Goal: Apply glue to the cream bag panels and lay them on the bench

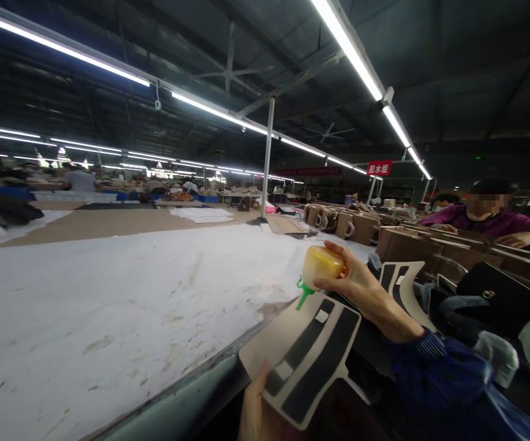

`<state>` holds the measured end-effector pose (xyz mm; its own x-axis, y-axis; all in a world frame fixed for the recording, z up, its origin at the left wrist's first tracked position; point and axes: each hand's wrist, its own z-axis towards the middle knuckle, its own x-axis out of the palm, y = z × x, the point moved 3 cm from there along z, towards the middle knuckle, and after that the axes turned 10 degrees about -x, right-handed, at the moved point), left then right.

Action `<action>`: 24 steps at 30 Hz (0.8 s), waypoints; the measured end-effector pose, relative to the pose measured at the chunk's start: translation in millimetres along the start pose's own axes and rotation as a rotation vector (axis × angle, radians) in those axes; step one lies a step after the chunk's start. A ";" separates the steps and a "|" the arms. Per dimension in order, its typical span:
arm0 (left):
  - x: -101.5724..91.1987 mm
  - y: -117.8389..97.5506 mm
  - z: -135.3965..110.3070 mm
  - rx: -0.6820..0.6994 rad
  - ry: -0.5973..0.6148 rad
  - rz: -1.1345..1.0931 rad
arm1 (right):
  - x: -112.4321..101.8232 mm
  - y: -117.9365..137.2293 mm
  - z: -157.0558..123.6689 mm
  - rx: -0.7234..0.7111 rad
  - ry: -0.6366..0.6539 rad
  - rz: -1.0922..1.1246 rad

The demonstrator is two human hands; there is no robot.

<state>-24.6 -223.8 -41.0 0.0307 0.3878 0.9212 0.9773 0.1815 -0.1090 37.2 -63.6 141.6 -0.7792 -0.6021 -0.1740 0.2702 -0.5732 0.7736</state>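
Note:
My right hand point(359, 285) grips a small yellow glue bottle point(320, 265) tilted down, its green nozzle point(302, 296) touching the top edge of a beige flat panel point(265, 344) with black strips and small white patches. My left hand point(256, 409) holds that panel from below at the bottom of the view, thumb on its lower edge. A blue sleeve covers my right forearm. A second similar panel point(400, 283) lies just behind my right hand.
A long white paper-covered table point(109, 306) stretches left. To the right stand rows of brown bags point(398, 242) and a black bag point(499, 297). A person in a purple top point(485, 220) works at far right. More people work at benches in the background.

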 end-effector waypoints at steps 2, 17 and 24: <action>2.0 -2.5 -3.0 0.034 0.002 -0.003 | 5.1 1.3 4.2 -0.032 0.041 -0.020; -25.7 -4.4 9.4 0.238 -0.136 0.432 | 9.0 31.5 -9.0 0.160 0.028 0.281; -3.9 1.8 -23.9 0.197 -0.199 0.381 | -2.2 29.0 -34.7 0.091 -0.086 0.400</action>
<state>-18.0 -246.6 -35.9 0.3196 0.6221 0.7147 0.8453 0.1536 -0.5117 66.3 -98.2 143.2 -0.6687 -0.7163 0.1994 0.5129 -0.2504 0.8211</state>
